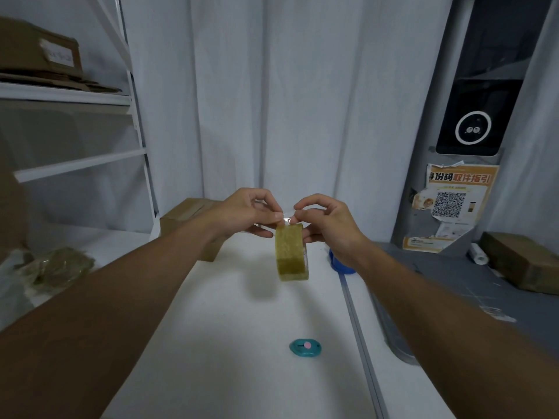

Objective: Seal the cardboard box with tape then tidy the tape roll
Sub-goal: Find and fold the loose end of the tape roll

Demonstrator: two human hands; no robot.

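Above white table, tape roll between left hand and right hand.

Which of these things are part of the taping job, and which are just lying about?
Job: tape roll, held up by left hand and right hand; cardboard box.
Lying about: teal cutter, QR poster, box on shelf, white paper roll.
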